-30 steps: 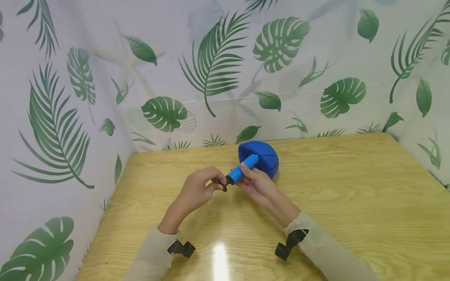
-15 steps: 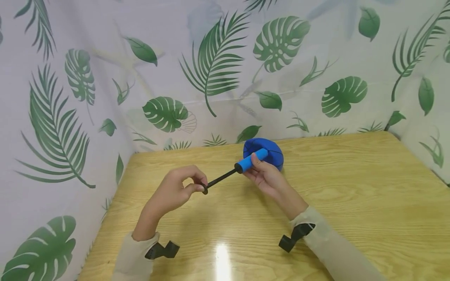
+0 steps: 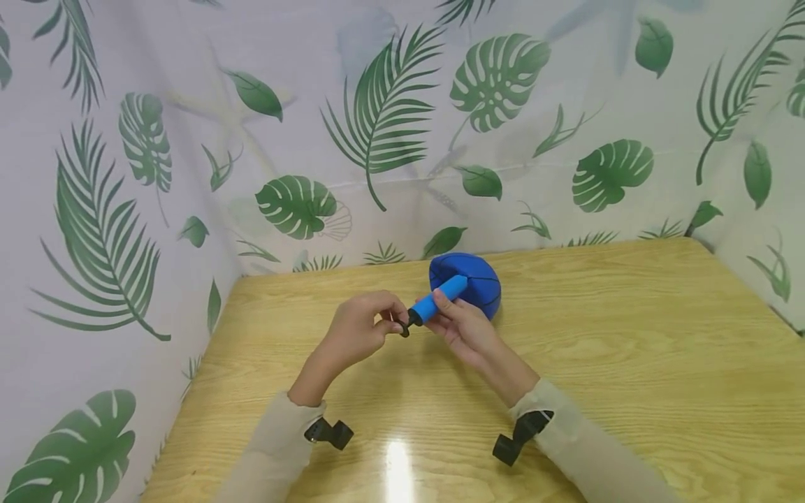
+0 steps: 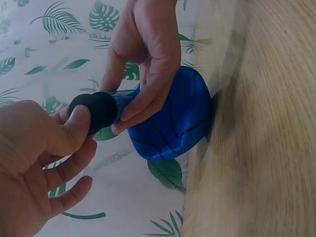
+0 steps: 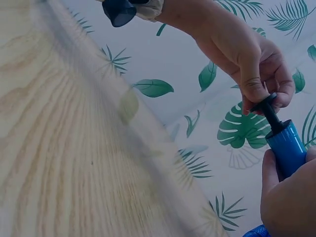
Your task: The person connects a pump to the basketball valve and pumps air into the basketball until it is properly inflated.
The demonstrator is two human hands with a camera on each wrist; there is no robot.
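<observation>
My right hand (image 3: 468,332) grips the blue barrel of a small hand pump (image 3: 439,299), its thumb lying along the top. Between thumb and fingers, my left hand (image 3: 361,332) pinches the pump's black handle (image 3: 404,328), which sits close to the barrel's end. The pump's far end meets a blue ball (image 3: 481,283) with black lines; whether a needle is inside it is hidden. In the left wrist view the ball (image 4: 173,118) looks dented and underfilled, resting on the table. A short length of black rod (image 5: 272,116) shows in the right wrist view.
The wooden table (image 3: 597,363) ends at the back against a white cloth (image 3: 402,140) printed with green leaves, which also covers both sides. Black wrist cameras (image 3: 330,433) are strapped over both sleeves.
Half a second ago my left hand had the handle drawn far out, with a long black rod showing. It has since moved back toward the barrel. Pump and ball shifted slightly left.
</observation>
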